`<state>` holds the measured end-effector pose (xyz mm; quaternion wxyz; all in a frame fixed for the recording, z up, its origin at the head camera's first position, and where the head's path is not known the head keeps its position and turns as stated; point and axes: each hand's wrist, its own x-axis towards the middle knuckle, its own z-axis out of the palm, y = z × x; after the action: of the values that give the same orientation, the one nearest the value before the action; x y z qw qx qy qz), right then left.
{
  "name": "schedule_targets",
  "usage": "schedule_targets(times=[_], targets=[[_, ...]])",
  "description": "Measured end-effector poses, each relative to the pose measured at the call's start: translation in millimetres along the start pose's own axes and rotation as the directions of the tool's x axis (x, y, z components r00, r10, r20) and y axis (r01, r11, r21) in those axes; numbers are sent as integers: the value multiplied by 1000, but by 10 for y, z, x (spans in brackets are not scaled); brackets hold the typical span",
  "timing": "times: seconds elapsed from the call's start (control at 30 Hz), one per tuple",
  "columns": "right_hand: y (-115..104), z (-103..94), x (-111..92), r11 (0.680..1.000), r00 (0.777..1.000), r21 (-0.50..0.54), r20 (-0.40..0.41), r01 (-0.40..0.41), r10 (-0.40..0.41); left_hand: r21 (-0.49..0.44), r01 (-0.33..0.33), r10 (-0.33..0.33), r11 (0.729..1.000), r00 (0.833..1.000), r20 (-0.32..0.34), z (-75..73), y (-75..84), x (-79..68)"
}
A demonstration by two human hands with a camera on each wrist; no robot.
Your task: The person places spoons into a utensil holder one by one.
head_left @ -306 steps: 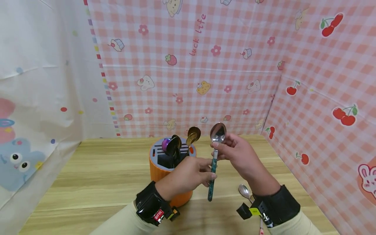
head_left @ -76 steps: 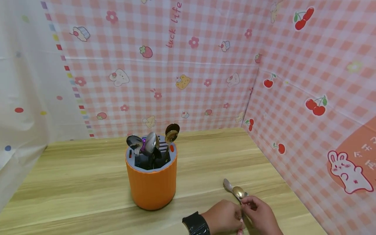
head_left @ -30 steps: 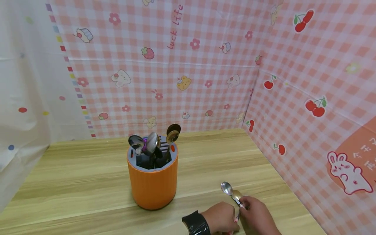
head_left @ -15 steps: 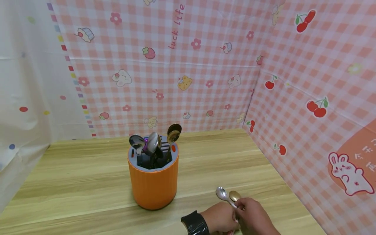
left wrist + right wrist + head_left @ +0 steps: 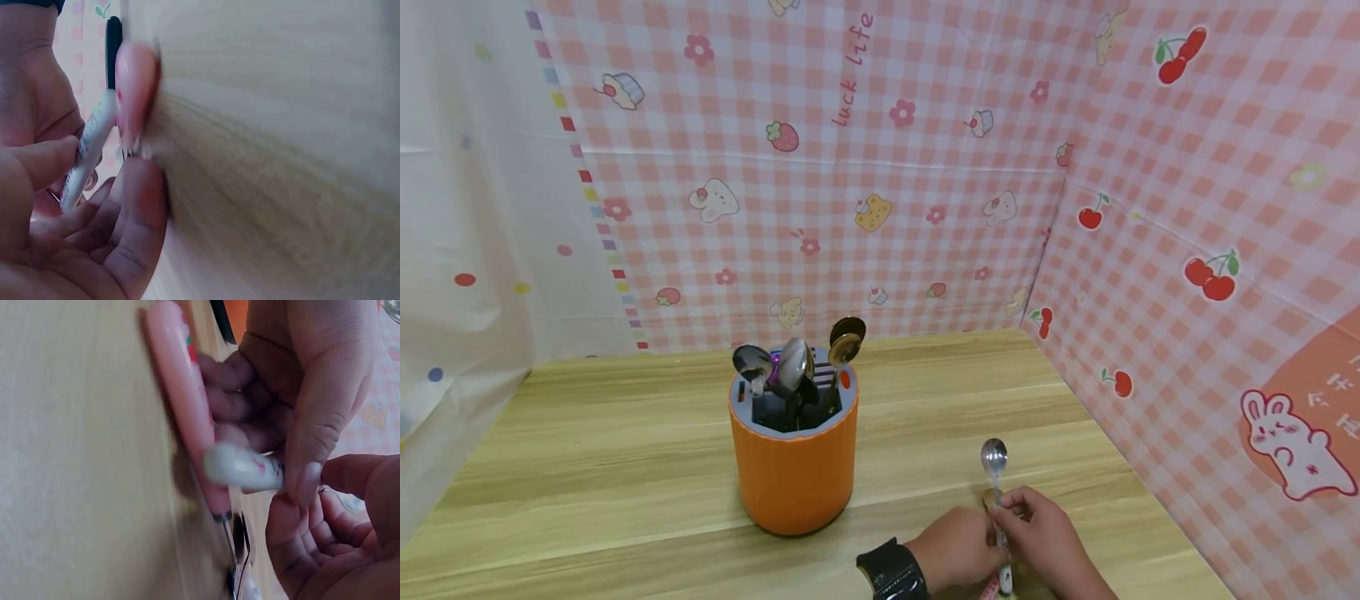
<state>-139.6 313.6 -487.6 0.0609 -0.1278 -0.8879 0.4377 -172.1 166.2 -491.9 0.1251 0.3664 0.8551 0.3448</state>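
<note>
Both hands hold a small silver spoon [image 5: 994, 457] low over the table at the right, its bowl pointing away. It has a white patterned handle [image 5: 240, 469]. My right hand [image 5: 1043, 533] pinches it near the neck, and my left hand [image 5: 958, 546] pinches the handle lower down. Under it lies a gold spoon [image 5: 989, 498], mostly covered by the hands. A pink spoon handle [image 5: 181, 394] rests on the table beside the fingers. In the left wrist view a dark handle [image 5: 113, 53] shows beyond the pink one.
An orange cutlery holder [image 5: 795, 479] with a grey slotted top stands left of the hands. Several silver, gold and purple pieces stick up from it, including a silver spoon [image 5: 793, 364]. Checked pink cloth [image 5: 865, 167] walls the back and right of the wooden table [image 5: 625, 467].
A teal-handled spoon was in both hands earlier; the white-handled one is there now. In the last half second its bowl has swung right and away, crossing over the gold spoon.
</note>
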Motion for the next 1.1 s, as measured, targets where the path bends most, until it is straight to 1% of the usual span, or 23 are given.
schedule_targets(times=[0.03,0.1,0.17,0.23,0.3,0.33,0.37,0.47,0.53,0.67,0.77,0.9,1.03,1.1], targets=[[-12,-1,-1,1000,1000,26,1,-5,5,-34,2,-3,999,1000,-17,-3,-14,4],[-33,-5,5,995,1000,92,10,-24,24,-130,15,-20,991,999,-37,-11,-42,18],[-58,-15,13,989,999,142,18,-42,40,-234,24,-36,972,998,-47,-30,-65,22],[-88,-34,29,979,998,193,33,-63,58,-302,24,-42,953,998,-54,-57,-75,21],[-119,-59,47,973,997,221,37,-68,61,-364,27,-45,931,998,-42,-86,-72,9],[-135,-74,54,969,997,237,42,-72,64,-378,31,-48,925,998,-35,-100,-67,1],[-152,-89,61,961,996,265,52,-79,67,-387,34,-49,922,998,-29,-116,-58,-9],[-196,-132,81,935,994,340,77,-100,78,-386,31,-42,922,999,-19,-162,-33,-38],[-223,-155,93,917,993,385,98,-101,68,-349,19,-30,937,999,-26,-201,-23,-57],[-295,-183,121,891,992,446,127,-81,27,-314,-6,-6,949,999,-38,-310,-18,-85],[-384,-202,145,886,990,462,139,-51,-16,-301,-11,-2,954,999,-42,-409,-23,-106],[-540,-221,191,888,984,460,151,13,-92,-295,-19,-1,955,998,-67,-553,-25,-132],[-722,-225,250,879,974,471,159,71,-164,-319,-20,-12,948,995,-98,-720,-12,-160],[-815,-224,282,874,967,476,160,99,-197,-345,-11,-30,939,993,-113,-813,-4,-176]])
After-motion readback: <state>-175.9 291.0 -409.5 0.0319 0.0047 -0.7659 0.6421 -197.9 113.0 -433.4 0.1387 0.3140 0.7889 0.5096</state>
